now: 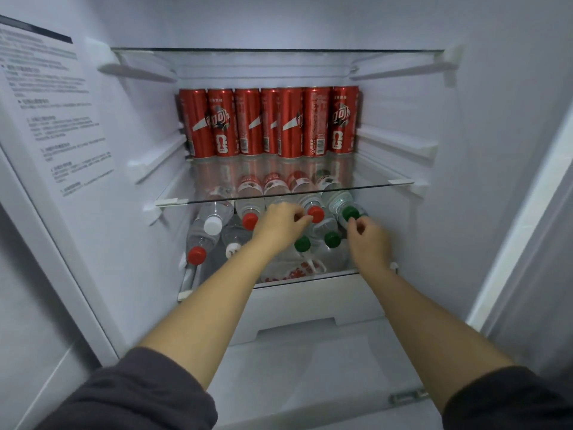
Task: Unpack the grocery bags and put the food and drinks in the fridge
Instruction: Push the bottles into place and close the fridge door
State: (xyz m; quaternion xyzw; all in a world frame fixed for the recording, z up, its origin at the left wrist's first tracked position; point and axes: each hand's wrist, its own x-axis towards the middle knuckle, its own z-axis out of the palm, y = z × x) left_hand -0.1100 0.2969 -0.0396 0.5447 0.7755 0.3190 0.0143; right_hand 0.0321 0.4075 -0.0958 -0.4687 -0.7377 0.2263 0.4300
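Observation:
Inside the open fridge, several red cans [268, 122] stand in a row at the back of a glass shelf [372, 185]. Beneath it, several clear water bottles lie stacked with their caps facing me. My left hand [280, 225] reaches in and its fingertips touch the red cap of an upper bottle [316, 214]. My right hand [369, 242] is beside it, fingers curled just under the green cap of the rightmost upper bottle [350, 213]; whether they grip it is unclear. A white plastic bag with red print [294, 268] lies under the bottles at the front.
The fridge's white side walls carry shelf rails [397, 144]. An instruction label [52, 119] covers the left wall. A white drawer front [310, 305] sits below the bottle shelf. The upper glass shelf [279, 51] holds nothing visible.

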